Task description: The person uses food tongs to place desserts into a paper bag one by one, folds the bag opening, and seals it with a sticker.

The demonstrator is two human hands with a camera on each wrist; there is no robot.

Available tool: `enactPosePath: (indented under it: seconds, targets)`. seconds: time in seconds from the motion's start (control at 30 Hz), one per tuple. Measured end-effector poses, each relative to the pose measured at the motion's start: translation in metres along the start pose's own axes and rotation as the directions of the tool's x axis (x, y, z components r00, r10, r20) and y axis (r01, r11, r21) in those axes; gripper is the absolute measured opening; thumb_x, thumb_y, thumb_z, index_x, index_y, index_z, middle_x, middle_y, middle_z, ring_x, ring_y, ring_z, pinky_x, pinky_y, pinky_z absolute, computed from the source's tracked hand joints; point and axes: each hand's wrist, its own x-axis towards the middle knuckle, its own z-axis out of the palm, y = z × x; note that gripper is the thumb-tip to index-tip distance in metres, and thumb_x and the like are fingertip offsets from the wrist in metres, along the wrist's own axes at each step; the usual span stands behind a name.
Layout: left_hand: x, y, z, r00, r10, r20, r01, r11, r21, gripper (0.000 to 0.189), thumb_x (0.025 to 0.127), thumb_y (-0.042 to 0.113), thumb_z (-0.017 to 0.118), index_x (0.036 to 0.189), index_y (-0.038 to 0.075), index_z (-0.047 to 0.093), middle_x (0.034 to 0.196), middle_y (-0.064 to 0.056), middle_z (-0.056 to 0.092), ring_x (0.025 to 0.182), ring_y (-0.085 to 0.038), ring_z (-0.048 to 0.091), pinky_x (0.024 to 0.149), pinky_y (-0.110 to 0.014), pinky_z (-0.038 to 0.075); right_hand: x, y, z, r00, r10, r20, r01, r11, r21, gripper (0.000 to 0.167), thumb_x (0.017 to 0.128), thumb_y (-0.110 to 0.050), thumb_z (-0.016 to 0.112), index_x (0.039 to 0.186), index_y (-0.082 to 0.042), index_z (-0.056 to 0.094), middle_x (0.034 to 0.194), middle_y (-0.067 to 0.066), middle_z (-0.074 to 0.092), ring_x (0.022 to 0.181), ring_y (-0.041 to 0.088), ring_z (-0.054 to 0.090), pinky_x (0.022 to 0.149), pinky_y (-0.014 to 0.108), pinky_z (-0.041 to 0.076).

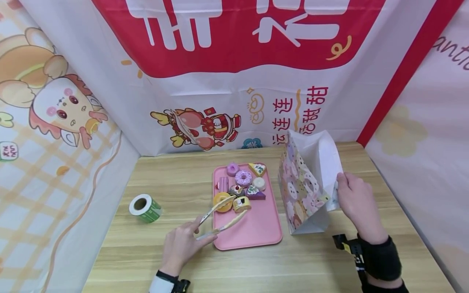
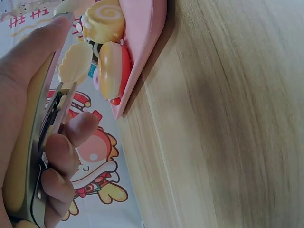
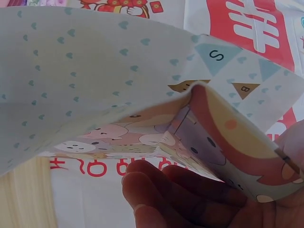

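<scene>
My left hand [image 1: 180, 245] holds a pair of food tongs [image 1: 231, 221], their pale yellow tips spread apart over the pink tray [image 1: 253, 232]. Between the tips lies a small toy Swiss roll [image 1: 242, 204], beside a yellow doughnut [image 1: 222, 202]. In the left wrist view, fingers curl round the tongs [image 2: 76, 61], close to the Swiss roll [image 2: 105, 21] and the yellow doughnut [image 2: 109, 69]. On the right, my right hand [image 1: 360, 203] grips the edge of an upright, open paper bag [image 1: 298, 191] with cartoon animals. The right wrist view has the bag's folded side [image 3: 237, 137] between thumb and fingers.
Several toy sweets, among them a purple doughnut [image 1: 243, 178] and a triangular cake slice [image 1: 257, 169], crowd the tray's far half. A green label roll [image 1: 145, 208] lies on the wooden table [image 1: 176, 179] at left. Printed cloths [image 1: 234, 85] hang behind and at both sides.
</scene>
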Motion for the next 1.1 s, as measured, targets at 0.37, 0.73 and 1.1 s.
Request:
enactPosePath:
  seconds: [0.37, 0.73, 1.1]
  targets:
    - [0.003, 0.007, 0.006, 0.998, 0.048, 0.040, -0.047, 0.998, -0.033, 0.074, 0.064, 0.069, 0.080, 0.115, 0.015, 0.075, 0.065, 0.009, 0.061, 0.042, 0.003, 0.029, 0.037, -0.019, 0.026, 0.000, 0.002, 0.001, 1.000, 0.004, -0.004, -0.003, 1.000, 0.006, 0.051, 0.108, -0.029, 0.030, 0.112, 0.013, 0.059, 0.086, 0.022, 0.059, 0.072, 0.034, 0.055, 0.054, 0.036, 0.041]
    - [0.007, 0.010, 0.009, 0.999, 0.053, 0.014, -0.053, 0.999, -0.008, 0.075, 0.063, 0.067, 0.081, 0.112, 0.011, 0.075, 0.065, 0.005, 0.063, 0.041, 0.002, 0.030, 0.037, -0.019, 0.025, 0.000, 0.002, 0.001, 1.000, 0.013, 0.007, -0.013, 1.000, 0.017, 0.052, 0.108, -0.030, 0.028, 0.112, 0.013, 0.058, 0.083, 0.020, 0.058, 0.069, 0.031, 0.054, 0.053, 0.036, 0.040]
    - [0.013, 0.015, 0.011, 0.996, 0.050, 0.072, -0.049, 0.998, -0.026, 0.072, 0.065, 0.068, 0.079, 0.111, 0.013, 0.076, 0.064, 0.008, 0.060, 0.042, 0.002, 0.031, 0.038, -0.020, 0.027, 0.000, 0.002, 0.000, 1.000, 0.015, 0.023, -0.016, 1.000, 0.026, 0.053, 0.108, -0.031, 0.028, 0.116, 0.014, 0.056, 0.086, 0.021, 0.058, 0.068, 0.030, 0.054, 0.052, 0.036, 0.042]
